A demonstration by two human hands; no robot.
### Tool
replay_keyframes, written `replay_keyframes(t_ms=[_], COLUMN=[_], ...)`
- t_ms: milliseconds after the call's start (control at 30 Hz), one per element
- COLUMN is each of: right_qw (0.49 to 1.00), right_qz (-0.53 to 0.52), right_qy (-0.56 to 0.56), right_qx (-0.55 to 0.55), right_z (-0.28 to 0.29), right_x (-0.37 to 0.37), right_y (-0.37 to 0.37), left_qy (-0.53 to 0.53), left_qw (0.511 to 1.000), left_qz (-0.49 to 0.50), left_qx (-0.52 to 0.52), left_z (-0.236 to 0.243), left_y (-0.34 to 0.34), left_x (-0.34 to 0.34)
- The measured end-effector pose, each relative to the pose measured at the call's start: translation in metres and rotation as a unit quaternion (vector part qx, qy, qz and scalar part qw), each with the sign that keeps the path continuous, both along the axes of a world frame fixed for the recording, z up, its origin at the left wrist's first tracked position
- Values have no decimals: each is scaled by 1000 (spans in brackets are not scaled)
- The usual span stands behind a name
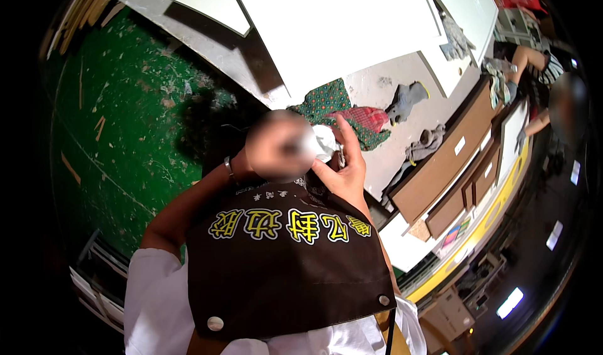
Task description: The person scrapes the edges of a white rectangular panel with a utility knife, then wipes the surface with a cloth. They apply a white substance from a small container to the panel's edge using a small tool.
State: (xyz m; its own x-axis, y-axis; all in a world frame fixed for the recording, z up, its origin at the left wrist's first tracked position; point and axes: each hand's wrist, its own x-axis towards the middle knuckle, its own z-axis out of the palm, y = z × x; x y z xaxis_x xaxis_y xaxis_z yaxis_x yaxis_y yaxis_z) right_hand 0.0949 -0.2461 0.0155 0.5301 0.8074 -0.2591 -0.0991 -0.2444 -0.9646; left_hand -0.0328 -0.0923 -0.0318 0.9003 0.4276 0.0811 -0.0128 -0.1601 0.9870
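A crumpled white thing, cloth or paper, is held in front of my chest. My right hand curls around it from the right, thumb low and fingers raised on the far side. My left hand comes up to it from the left, but a blur covers its fingers, so their grip is hidden. A band circles my left wrist. Just beyond the hands, a green patterned cloth and a red checked cloth lie on the worktable.
Large white panels cover the table's far part. Grey work gloves lie to the right. Brown boards are stacked along the right side. Another person is at the far right. Wood scraps litter the green floor.
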Motion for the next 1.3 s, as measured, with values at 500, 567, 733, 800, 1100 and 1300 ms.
replay_keyframes(t_ms=[500,567,733,800,1100,1300], right_qw=[963,956,913,886,816,772], right_qz=[-23,-2,73,90,138,167], right_qy=[-201,-243,-376,-432,-543,-598], right_qx=[-177,-167,-138,-140,-140,-137], right_z=[67,83,94,97,94,87], right_x=[-33,-38,-36,-37,-42,-41], right_y=[12,16,27,32,45,55], left_qy=[13,-11,0,3,38,41], left_qw=[997,997,995,993,988,980], left_qz=[-13,-17,-35,-36,-27,-51], left_qx=[74,80,90,109,146,188], left_z=[20,18,36,42,47,51], left_y=[63,64,69,69,68,71], left_x=[-43,-46,-46,-47,-50,-44])
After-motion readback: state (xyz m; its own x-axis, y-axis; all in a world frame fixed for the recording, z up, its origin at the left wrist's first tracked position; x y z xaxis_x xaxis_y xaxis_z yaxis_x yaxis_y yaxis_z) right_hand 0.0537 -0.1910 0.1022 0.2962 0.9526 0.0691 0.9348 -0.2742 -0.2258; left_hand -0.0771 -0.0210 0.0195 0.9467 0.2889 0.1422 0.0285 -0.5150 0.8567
